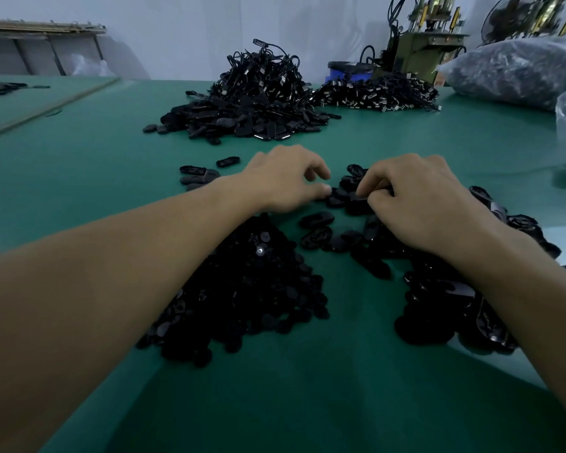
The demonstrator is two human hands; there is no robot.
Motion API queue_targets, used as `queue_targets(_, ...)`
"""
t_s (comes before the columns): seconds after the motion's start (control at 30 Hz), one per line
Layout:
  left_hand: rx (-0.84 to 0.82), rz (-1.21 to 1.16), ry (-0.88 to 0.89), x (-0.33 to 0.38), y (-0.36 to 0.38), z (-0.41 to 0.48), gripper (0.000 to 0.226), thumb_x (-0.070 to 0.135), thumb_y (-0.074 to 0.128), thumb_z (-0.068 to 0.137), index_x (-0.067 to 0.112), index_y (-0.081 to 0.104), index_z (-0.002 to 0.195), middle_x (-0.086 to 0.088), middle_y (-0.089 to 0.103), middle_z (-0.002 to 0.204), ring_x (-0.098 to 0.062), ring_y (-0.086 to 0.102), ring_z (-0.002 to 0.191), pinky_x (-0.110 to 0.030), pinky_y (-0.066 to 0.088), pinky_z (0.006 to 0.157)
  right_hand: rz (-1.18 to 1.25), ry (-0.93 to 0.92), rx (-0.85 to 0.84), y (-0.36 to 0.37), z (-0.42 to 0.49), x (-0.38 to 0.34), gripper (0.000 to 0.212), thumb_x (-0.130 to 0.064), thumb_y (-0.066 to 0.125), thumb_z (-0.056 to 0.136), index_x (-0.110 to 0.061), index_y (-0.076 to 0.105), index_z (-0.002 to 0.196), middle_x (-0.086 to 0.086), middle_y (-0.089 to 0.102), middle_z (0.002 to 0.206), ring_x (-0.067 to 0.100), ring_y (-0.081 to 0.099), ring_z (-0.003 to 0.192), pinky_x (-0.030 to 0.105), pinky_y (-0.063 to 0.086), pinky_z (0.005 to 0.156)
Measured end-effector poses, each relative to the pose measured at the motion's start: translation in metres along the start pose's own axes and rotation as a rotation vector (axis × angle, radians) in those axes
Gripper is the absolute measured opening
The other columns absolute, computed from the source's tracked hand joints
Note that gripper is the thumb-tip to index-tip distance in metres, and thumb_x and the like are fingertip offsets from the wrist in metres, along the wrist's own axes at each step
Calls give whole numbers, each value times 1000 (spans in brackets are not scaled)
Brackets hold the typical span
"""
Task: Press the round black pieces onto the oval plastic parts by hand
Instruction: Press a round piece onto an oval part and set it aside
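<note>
Lying between the left hand [288, 181] and the right hand [415, 204], the oval part [347, 195] seems to run side to side: the right hand's curled fingers pinch its right end and the left thumb tip touches its left end, but whether that curled hand holds a round piece is hidden. Round black pieces [252, 289] heap under the left forearm, more ovals [438, 295] under the right, on a green desk [79, 178] with cabled parts [252, 99], bags [517, 70] and a machine [422, 44] beyond.
</note>
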State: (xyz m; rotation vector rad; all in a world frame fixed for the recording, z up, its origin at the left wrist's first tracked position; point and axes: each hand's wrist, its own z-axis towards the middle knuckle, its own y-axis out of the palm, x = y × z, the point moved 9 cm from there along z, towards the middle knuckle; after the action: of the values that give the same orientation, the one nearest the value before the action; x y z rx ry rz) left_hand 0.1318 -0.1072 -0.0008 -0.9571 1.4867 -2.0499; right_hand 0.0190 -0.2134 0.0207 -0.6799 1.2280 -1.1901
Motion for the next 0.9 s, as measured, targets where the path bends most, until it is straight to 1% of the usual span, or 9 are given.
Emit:
queue_targets(0.1, -60, 28, 53, 6, 10, 4, 34, 48, 63, 94, 38, 67, 126, 9, 68, 117, -16, 57, 108, -36, 44, 100, 8, 0, -3, 0, 0, 0, 27, -16, 48, 90, -32, 70, 94, 6, 69, 100, 28, 65, 90, 44, 56, 84)
queue_targets(0.27, -12, -65, 64, 0, 8, 4, 26, 27, 62, 99, 23, 72, 122, 1, 72, 110, -10, 57, 92, -22, 41, 87, 25, 8, -7, 0, -1, 0, 29, -14, 48, 90, -31, 71, 95, 5, 69, 100, 27, 65, 89, 44, 57, 84)
queue_targets(0.4, 69, -228, -2, -16, -1, -1, 18, 21, 63, 99, 21, 77, 110, 10, 69, 83, -5, 64, 79, -9, 45, 69, 32, 9, -8, -1, -1, -1, 30, -13, 48, 89, -31, 71, 94, 6, 69, 100, 28, 66, 88, 44, 57, 83)
queue_targets(0.47, 73, -258, -32, -23, -4, -3, 16, 20, 65, 98, 21, 77, 108, 14, 67, 78, 1, 62, 74, -2, 42, 61, 36, 11, -10, -1, -2, -1, 30, -13, 48, 89, -31, 71, 94, 7, 69, 102, 29, 66, 89, 44, 57, 84)
queue_targets(0.53, 76, -252, -56, -30, -7, -5, 17, 20, 64, 98, 22, 78, 107, 13, 66, 79, -1, 61, 75, -7, 42, 64, 40, 14, -8, -2, -2, -1, 29, -13, 48, 89, -31, 71, 94, 6, 69, 101, 27, 66, 89, 43, 57, 84)
queue_targets(0.67, 123, -219, -108, -43, -12, -6, 17, 19, 65, 97, 21, 79, 106, 12, 64, 77, -6, 60, 78, -22, 49, 83, 47, 20, -4, -3, -3, -2, 29, -12, 48, 90, -30, 71, 93, 4, 69, 99, 25, 66, 86, 42, 58, 82)
queue_targets(0.73, 150, -198, -128, -47, -13, -7, 16, 20, 66, 95, 19, 79, 105, 8, 65, 79, -10, 62, 84, -22, 47, 85, 53, 25, 1, -3, -2, 0, 29, -13, 48, 90, -29, 72, 95, 5, 69, 100, 26, 66, 86, 43, 58, 82)
queue_targets(0.83, 167, -182, -139, -47, -16, -9, 15, 20, 67, 95, 17, 79, 102, 3, 68, 84, -13, 61, 88, -22, 45, 82, 75, 26, 22, -3, -1, 2, 30, -12, 48, 91, -28, 72, 99, 6, 69, 101, 26, 66, 86, 43, 58, 82)
queue_targets(0.9, 160, -188, -135, -44, -17, -10, 15, 18, 65, 96, 16, 79, 99, 6, 66, 78, -10, 59, 76, -16, 44, 69, 93, 19, 36, -3, 0, 4, 32, -9, 48, 92, -27, 71, 105, 7, 68, 107, 24, 64, 90, 38, 56, 84)
